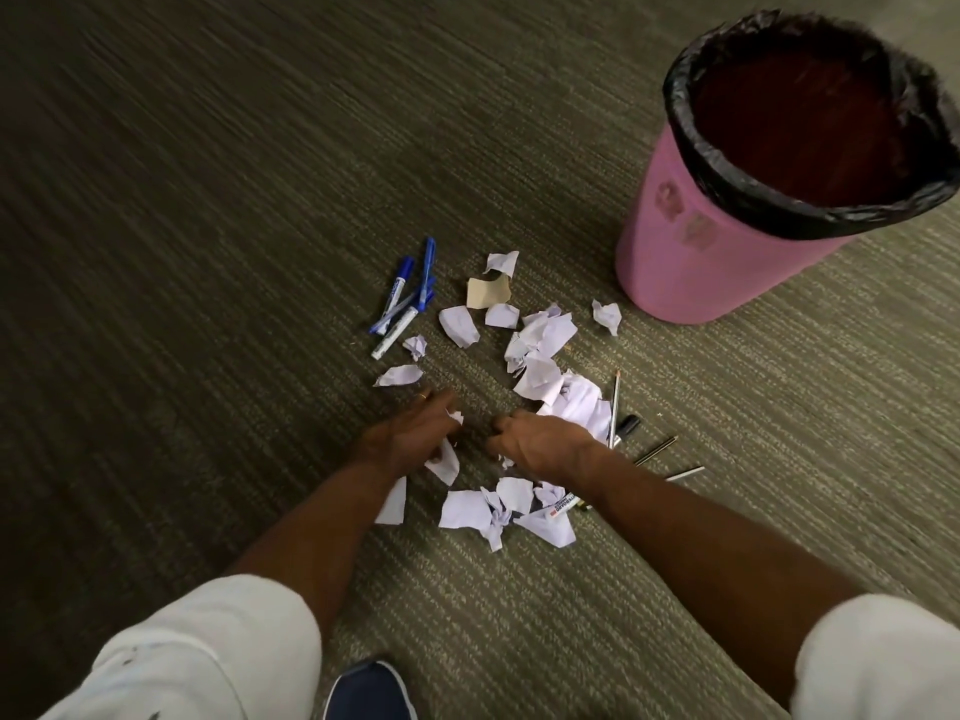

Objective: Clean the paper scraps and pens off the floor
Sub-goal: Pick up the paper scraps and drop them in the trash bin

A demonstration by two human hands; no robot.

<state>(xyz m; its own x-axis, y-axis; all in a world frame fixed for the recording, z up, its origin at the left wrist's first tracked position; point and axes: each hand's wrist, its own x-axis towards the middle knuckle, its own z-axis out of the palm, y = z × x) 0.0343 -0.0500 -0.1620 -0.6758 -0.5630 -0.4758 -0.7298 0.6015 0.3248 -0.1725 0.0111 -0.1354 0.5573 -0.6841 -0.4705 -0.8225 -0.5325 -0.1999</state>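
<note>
White paper scraps (pixel 545 356) lie scattered on the grey carpet, with one tan scrap (pixel 485 292) among them. Blue markers and pens (pixel 400 304) lie in a bunch at the left of the pile. My left hand (pixel 410 433) pinches a white scrap (pixel 444 462) that hangs below its fingers. My right hand (pixel 540 439) is beside it with fingers curled, and a bit of white paper (pixel 506 462) peeks out beneath it. More scraps (pixel 467 511) lie under my wrists, partly covering a labelled marker (pixel 563 505).
A pink bin (pixel 727 241) with a black liner (pixel 691 122) stands at the upper right, open and dark inside. A pencil (pixel 615 402), a black cap (pixel 626 426) and two thin pens (pixel 655 450) lie right of my right hand. My blue shoe (pixel 371 691) is at the bottom.
</note>
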